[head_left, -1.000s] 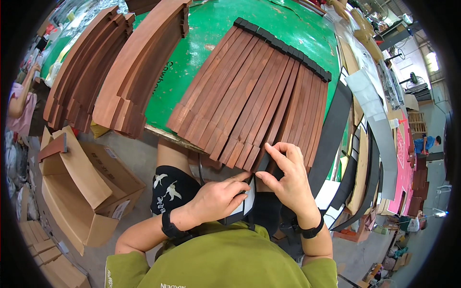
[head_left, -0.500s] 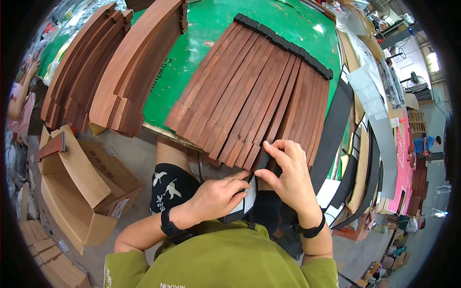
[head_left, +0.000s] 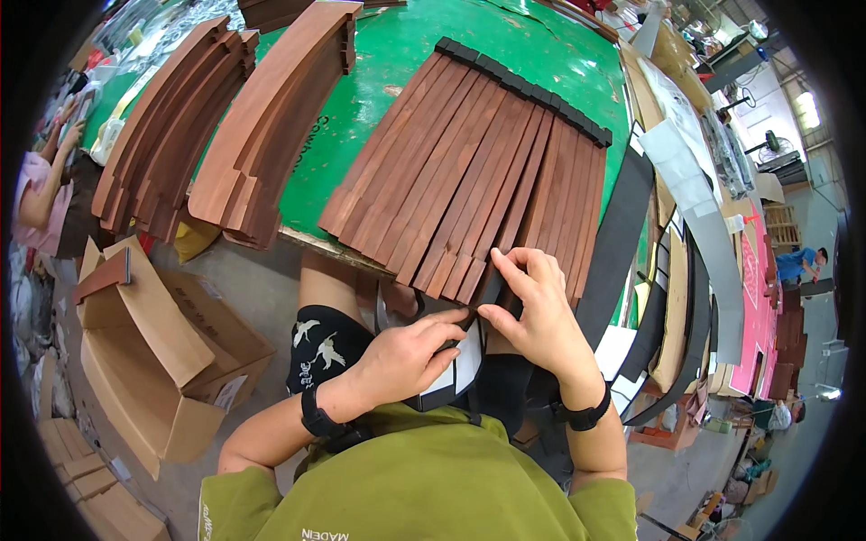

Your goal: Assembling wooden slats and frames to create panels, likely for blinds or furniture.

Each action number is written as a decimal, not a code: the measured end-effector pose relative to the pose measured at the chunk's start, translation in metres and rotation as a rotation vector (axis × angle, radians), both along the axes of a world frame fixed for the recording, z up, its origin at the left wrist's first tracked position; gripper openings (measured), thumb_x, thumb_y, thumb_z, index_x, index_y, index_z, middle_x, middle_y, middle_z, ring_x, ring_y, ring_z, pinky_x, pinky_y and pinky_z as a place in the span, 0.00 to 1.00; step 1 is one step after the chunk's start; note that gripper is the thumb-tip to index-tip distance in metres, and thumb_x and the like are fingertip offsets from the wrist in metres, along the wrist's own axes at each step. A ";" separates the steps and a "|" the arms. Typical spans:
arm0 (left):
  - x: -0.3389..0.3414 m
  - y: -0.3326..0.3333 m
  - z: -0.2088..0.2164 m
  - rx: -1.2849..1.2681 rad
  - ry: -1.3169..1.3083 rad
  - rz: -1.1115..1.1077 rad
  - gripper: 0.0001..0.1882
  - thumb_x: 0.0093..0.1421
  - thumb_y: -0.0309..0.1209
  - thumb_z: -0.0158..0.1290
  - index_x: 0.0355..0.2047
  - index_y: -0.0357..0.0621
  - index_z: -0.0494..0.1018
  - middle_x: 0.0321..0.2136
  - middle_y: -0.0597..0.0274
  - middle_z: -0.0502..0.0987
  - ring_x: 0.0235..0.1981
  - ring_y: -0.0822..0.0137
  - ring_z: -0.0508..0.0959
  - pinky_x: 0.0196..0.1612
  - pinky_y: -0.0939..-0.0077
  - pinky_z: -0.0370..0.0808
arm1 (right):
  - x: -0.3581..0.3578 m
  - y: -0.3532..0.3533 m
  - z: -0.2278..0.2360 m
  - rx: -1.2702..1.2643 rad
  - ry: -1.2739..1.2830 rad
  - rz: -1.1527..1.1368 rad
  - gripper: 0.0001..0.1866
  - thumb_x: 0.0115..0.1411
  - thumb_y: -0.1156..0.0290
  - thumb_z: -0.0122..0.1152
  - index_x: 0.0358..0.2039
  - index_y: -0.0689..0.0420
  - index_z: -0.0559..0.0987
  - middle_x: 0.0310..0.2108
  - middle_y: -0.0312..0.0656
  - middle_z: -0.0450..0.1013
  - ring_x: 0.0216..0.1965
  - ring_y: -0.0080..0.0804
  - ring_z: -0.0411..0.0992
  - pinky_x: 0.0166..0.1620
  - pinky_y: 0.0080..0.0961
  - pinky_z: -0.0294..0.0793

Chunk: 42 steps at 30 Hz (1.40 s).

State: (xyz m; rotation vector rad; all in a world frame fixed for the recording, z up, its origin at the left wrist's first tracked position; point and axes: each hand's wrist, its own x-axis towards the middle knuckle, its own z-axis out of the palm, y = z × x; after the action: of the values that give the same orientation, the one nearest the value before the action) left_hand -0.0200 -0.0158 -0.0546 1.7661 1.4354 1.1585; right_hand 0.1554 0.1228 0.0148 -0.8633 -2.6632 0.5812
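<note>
A fan of long brown wooden slats (head_left: 469, 171) lies on the green table (head_left: 406, 54), its far ends capped by a row of black blocks (head_left: 523, 86). My right hand (head_left: 541, 316) presses on the near ends of the slats at the table edge and pinches a black strip (head_left: 492, 288) there. My left hand (head_left: 410, 356) rests just below it, fingers on a white-and-black backing piece (head_left: 460, 370) that hangs over my lap. Both wrists wear black bands.
Curved brown wooden pieces (head_left: 262, 126) are stacked at the table's left, with more (head_left: 153, 135) beside them. An open cardboard box (head_left: 153, 361) stands on the floor at left. Long black and grey strips (head_left: 622, 234) lie at right. Another person (head_left: 41, 189) sits at far left.
My hands stay at the slats' near ends; the right fingers have shifted slightly along the black strip, and the left hand has crept a little toward it.
</note>
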 end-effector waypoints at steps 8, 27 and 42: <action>0.000 0.001 0.006 0.019 0.011 0.005 0.10 0.61 0.26 0.59 0.43 0.41 0.76 0.55 0.50 0.77 0.29 0.61 0.83 0.33 0.70 0.79 | 0.001 0.006 0.006 -0.053 -0.052 0.049 0.37 0.50 0.69 0.75 0.61 0.62 0.72 0.52 0.49 0.68 0.56 0.49 0.65 0.60 0.42 0.64; 0.033 0.022 0.030 0.009 0.275 0.205 0.19 0.63 0.25 0.57 0.54 0.35 0.72 0.29 0.52 0.82 0.31 0.52 0.83 0.34 0.64 0.79 | 0.008 -0.008 -0.023 0.301 0.005 -0.021 0.39 0.47 0.61 0.74 0.60 0.62 0.72 0.59 0.46 0.69 0.65 0.44 0.62 0.68 0.49 0.55; 0.030 0.024 0.014 -0.065 -0.080 0.072 0.20 0.65 0.20 0.54 0.57 0.30 0.68 0.28 0.53 0.80 0.30 0.68 0.84 0.33 0.76 0.79 | 0.014 -0.006 -0.022 0.327 0.028 0.002 0.37 0.47 0.65 0.70 0.58 0.64 0.73 0.56 0.50 0.70 0.64 0.46 0.63 0.69 0.50 0.55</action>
State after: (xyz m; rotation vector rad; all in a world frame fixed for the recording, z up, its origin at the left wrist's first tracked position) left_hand 0.0095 0.0084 -0.0411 1.6185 1.4829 1.1916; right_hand 0.1693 0.1169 -0.0076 -0.7506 -2.6298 0.1480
